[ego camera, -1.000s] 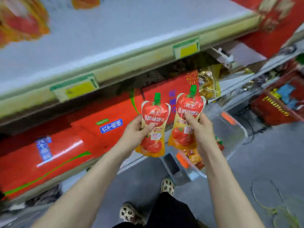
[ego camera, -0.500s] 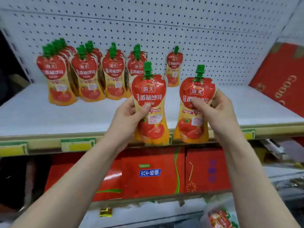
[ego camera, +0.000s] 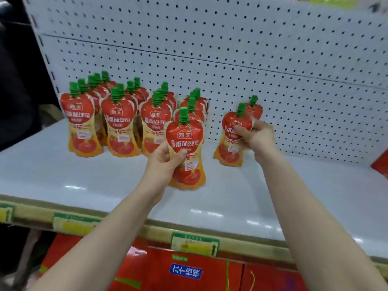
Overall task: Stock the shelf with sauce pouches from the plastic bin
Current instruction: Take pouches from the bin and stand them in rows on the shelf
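Observation:
Each hand holds a red-and-orange tomato sauce pouch with a green cap. My left hand grips one pouch upright just above the white shelf, in front of the stocked rows. My right hand holds the other pouch farther back and to the right, its base at the shelf surface, in front of a lone pouch by the pegboard. Several rows of stocked pouches stand at the back left. The plastic bin is out of view.
A white pegboard backs the shelf. Yellow-green price tags line the shelf's front edge. Red cartons fill the level below. A red box leans at the far right. Bare shelf surface lies right of my right hand.
Both hands rose from the bin below and moved over the shelf. The right hand carried its pouch back beside the lone pouch; the left pouch now hovers in front of the rows.

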A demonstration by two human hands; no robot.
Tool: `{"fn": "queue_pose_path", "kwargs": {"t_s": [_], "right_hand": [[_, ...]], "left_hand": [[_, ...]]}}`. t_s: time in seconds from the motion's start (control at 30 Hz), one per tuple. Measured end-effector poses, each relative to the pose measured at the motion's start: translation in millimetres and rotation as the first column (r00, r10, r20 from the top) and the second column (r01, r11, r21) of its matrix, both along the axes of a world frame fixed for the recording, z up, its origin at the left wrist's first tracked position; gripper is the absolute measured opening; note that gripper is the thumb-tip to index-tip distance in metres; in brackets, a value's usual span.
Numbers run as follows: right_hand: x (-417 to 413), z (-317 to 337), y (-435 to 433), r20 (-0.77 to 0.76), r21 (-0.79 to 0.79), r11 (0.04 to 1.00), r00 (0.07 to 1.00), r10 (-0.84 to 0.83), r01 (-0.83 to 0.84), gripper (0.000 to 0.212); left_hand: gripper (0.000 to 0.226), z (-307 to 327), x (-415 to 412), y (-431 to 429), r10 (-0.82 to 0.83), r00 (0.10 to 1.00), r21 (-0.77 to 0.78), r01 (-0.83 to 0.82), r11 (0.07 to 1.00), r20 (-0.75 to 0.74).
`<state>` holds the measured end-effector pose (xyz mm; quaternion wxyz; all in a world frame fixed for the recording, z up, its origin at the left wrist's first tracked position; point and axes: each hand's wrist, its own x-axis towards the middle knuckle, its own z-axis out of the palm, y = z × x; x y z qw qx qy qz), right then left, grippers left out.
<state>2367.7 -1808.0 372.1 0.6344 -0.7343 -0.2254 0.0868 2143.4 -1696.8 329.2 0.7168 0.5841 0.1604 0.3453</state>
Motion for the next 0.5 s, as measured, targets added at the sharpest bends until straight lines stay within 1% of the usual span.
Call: {"fn": "queue_pose_path", "kwargs": {"t_s": [0.13,0.2,0.27,0.37,0.5], "right_hand": [[27.3,-6.1,33.8,0.003,-0.023,1.000,1.000,-0.006,0.006,0.014],[34.3,-6.3,47.5,0.046,-0.028,1.000,0.999,0.007,-0.006,0.011],[39.1,-7.0,57.6,0.072,-0.032,0.999,0.997,0.022,-0.020,0.009],[42.9,-5.6,68.1,0.088,-0.049,0.998,0.995,0.051,-0.047,0.019],[47.7,-5.2,76.1,0.098,-0.062,0.996,0.993,0.069,-0.063,0.020]], "left_hand": [[0.036,-4.1,11.4,0.6,0.008,1.000,-0.013,-0.008,1.000,0.005],[0.043,-3.4,13.9,2.0,0.014,1.000,-0.005,-0.014,1.000,0.012],[0.043,-2.7,15.5,3.6,0.017,1.000,0.007,-0.017,1.000,0.008],[0.038,-2.1,16.8,4.1,0.015,1.000,0.013,-0.015,1.000,0.003],[0.037,-2.7,16.9,3.0,0.010,1.000,0.016,-0.010,1.000,-0.006]]}}
